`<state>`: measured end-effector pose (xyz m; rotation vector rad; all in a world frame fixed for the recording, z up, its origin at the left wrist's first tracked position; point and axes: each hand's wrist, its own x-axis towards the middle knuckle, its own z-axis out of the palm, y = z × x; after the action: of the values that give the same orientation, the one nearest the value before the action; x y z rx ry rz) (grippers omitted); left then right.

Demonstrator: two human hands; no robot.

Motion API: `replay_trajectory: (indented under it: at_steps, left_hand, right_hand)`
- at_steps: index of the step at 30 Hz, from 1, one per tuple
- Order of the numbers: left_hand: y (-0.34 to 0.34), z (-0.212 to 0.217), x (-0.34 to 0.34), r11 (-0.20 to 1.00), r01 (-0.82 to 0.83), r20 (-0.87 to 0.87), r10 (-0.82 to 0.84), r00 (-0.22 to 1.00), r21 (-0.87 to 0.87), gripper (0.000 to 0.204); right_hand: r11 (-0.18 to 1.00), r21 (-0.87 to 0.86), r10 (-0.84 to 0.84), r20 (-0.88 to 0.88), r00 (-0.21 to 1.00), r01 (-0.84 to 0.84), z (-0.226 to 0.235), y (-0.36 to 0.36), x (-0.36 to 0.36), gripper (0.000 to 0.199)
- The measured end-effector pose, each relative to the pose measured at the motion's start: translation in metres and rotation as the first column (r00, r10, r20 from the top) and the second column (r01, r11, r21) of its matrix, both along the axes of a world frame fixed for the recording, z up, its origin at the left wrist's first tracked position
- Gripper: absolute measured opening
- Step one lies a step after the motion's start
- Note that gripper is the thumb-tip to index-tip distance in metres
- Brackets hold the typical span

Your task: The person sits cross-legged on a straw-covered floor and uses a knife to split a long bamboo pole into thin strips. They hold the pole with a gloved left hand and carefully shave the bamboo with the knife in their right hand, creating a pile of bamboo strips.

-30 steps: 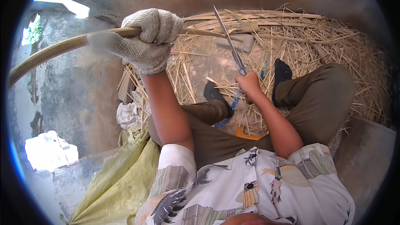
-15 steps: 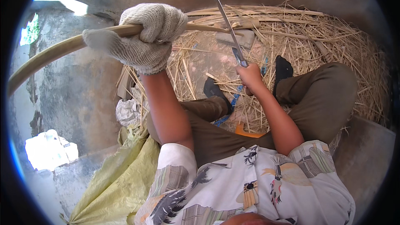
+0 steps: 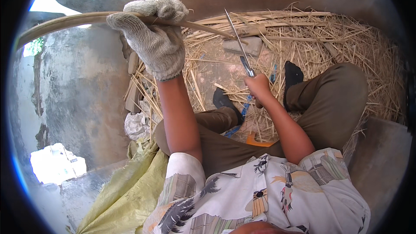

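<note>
My left hand [image 3: 154, 32], in a ribbed grey-white knit glove, is closed round a long bent strip of bamboo [image 3: 82, 18]. The strip arches away to the far left and its thinner end points right, reaching the knife blade. Bare and ungloved, my right hand [image 3: 259, 87] grips the handle of a long-bladed knife [image 3: 236, 34]. The blade slants up and slightly left, crossing near the strip's right end. I cannot tell whether blade and strip touch. Behind that crossing lies a grey block [image 3: 255, 47] on the ground.
Heaps of straw-coloured shavings [image 3: 333, 39] and long strips cover the floor ahead and to the right. My feet in dark socks [image 3: 294, 73] rest among them. A yellow-green sack [image 3: 130, 190] lies by my left side, below crumpled whitish wrapping [image 3: 136, 125]. An orange object [image 3: 258, 140] sits between my legs.
My left hand has risen slightly and turned; the strip's left part has swung upward while its right end has dipped. The knife has moved slightly down, still in my right hand.
</note>
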<state>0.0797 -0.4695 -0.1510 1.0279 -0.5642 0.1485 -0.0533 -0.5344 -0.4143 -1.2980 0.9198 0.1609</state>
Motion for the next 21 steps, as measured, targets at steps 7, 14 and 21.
replay_trajectory:
  at_steps: [7, 14, 21]
  left_hand:
    - [0.032, -0.007, 0.015, 0.823, 0.568, 0.069, -0.566, 0.821, -0.001, 0.08]
    - [0.042, -0.006, 0.023, 0.782, 0.624, 0.061, -0.622, 0.78, 0.0, 0.081]
    - [0.045, -0.01, 0.033, 0.771, 0.636, 0.084, -0.633, 0.77, -0.016, 0.072]
  right_hand:
    - [0.924, -0.372, 0.026, 0.297, 0.954, 0.09, 0.035, -0.005, 0.004, 0.03]
    - [0.948, -0.288, -0.013, 0.391, 0.92, 0.136, -0.007, 0.017, -0.005, 0.026]
    - [0.959, -0.282, 0.084, 0.152, 0.985, -0.038, -0.001, 0.007, 0.0, 0.027]
